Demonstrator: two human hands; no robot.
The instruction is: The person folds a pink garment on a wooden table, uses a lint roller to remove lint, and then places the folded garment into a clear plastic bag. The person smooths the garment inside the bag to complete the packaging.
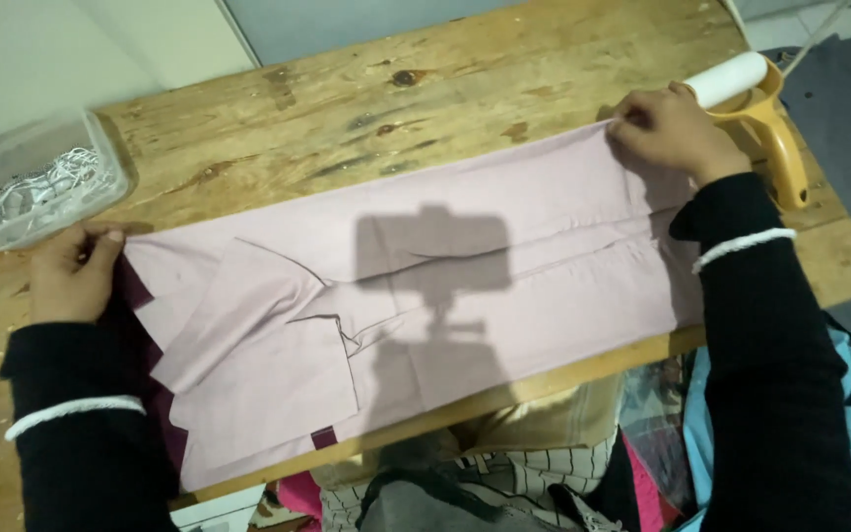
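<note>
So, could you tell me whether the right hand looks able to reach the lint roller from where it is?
Probably yes: the right hand pinches the pink shirt edge right beside the lint roller, with nothing between them.

Lit brightly and evenly from above and behind. Crisp dark shadow of a head-mounted camera cast at frame centre on the pale pink folded cotton shirt (465, 266). Slightly washed out at upper left around the clear plastic box (46, 182). Sharp throughout; mild bending toward the edges.

Knotty wooden table (465, 74) w/ pale wall (81, 49) behind, tiled floor (800, 25) top right, hard overhead light.
</note>
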